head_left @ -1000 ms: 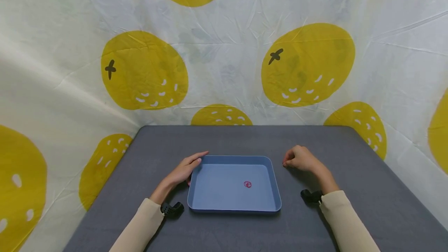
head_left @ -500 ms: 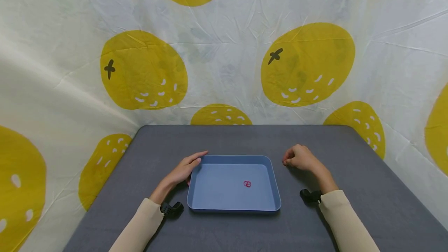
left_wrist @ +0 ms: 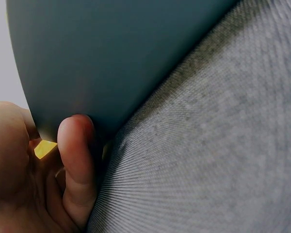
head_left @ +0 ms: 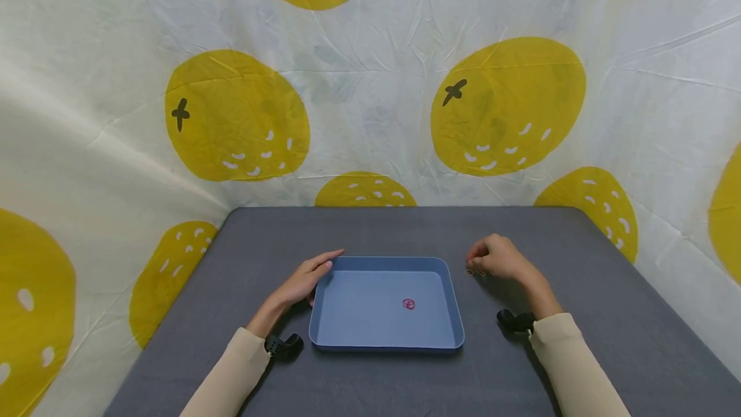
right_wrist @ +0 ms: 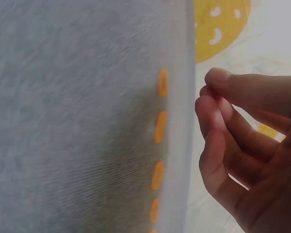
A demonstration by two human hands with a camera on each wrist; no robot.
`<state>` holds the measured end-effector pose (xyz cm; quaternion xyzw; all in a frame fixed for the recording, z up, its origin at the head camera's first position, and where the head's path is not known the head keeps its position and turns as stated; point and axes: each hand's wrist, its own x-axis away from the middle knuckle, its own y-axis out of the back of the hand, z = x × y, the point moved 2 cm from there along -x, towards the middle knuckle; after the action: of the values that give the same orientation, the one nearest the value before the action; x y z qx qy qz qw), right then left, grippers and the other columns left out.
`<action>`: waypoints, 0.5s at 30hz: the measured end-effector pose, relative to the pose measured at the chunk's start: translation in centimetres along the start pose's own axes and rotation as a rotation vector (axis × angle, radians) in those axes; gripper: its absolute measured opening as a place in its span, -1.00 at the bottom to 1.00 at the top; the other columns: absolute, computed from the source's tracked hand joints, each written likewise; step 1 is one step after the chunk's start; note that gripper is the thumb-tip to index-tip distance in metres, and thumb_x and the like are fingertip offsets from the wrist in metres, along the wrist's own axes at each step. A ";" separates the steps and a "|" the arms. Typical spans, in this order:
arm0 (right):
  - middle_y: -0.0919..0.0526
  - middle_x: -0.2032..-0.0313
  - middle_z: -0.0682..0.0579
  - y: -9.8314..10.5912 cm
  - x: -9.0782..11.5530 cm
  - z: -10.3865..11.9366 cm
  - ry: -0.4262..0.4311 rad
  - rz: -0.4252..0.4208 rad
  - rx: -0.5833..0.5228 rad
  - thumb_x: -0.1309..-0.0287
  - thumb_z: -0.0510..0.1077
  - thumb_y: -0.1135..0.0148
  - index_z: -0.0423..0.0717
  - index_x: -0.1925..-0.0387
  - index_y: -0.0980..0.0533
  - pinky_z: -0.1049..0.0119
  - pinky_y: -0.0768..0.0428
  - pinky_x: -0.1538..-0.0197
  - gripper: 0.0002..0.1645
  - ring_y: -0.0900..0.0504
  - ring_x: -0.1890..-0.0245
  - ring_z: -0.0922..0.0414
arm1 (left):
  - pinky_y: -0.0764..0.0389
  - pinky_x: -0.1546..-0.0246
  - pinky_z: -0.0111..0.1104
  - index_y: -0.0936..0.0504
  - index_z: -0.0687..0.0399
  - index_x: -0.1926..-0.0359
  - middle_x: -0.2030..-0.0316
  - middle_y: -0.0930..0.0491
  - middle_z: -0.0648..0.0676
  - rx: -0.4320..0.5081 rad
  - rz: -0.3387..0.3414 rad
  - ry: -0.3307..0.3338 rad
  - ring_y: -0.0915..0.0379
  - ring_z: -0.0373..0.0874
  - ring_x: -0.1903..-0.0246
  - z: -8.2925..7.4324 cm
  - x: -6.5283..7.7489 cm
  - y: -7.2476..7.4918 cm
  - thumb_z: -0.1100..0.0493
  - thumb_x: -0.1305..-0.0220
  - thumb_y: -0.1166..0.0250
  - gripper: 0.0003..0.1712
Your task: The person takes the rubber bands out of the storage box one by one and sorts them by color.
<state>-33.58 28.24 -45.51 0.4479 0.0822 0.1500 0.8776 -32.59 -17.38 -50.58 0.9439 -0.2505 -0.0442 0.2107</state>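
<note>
My left hand holds the left side of a shallow blue tray, thumb at the rim and index finger reaching past the far corner. In the left wrist view a bent finger presses against the outer wall of the tray. Inside the tray, right of its middle, lies a tangle of thin red loops. My right hand hovers just right of the tray, its fingers loosely curled and fingertips together, nothing visible between them. Several small orange loops lie in a row on the table beneath it.
A grey cloth covers the table. Behind and beside it hangs a pale curtain printed with big yellow fruit. A black wrist camera sits on the left wrist and another black camera on the right.
My right hand has lifted slightly and moved a little away from me, and small orange bits show below its fingertips. The left hand and tray stay in place.
</note>
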 end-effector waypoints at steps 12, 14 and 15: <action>-0.80 0.29 -0.16 0.7 0.5 2.2 0.047 0.002 -0.078 -0.31 -0.22 -0.36 -0.31 0.17 -0.74 0.29 -0.60 0.37 -0.81 -0.64 0.38 0.11 | -0.58 0.69 -0.22 -0.27 -0.28 -0.58 -0.50 -0.29 0.22 -0.006 -0.006 0.005 -0.40 -0.10 0.74 0.2 0.0 0.0 -0.04 -0.70 0.11 -0.47; -0.79 0.27 -0.20 0.8 0.6 2.5 0.051 0.001 -0.094 -0.32 -0.22 -0.36 -0.32 0.16 -0.73 0.30 -0.62 0.34 -0.80 -0.67 0.36 0.06 | -0.57 0.69 -0.22 -0.28 -0.28 -0.58 -0.50 -0.29 0.21 -0.007 -0.006 0.006 -0.40 -0.10 0.74 0.2 0.0 -0.1 -0.04 -0.70 0.11 -0.47; -0.79 0.26 -0.21 0.9 0.6 2.7 0.053 -0.001 -0.098 -0.33 -0.22 -0.36 -0.31 0.16 -0.73 0.30 -0.63 0.32 -0.80 -0.68 0.35 0.03 | -0.57 0.69 -0.23 -0.28 -0.28 -0.58 -0.50 -0.28 0.21 -0.009 -0.007 0.007 -0.40 -0.10 0.74 0.2 0.0 -0.1 -0.04 -0.70 0.11 -0.47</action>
<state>-32.40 26.91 -43.23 0.4002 0.0985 0.1652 0.8960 -32.56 -17.42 -50.75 0.9439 -0.2463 -0.0428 0.2156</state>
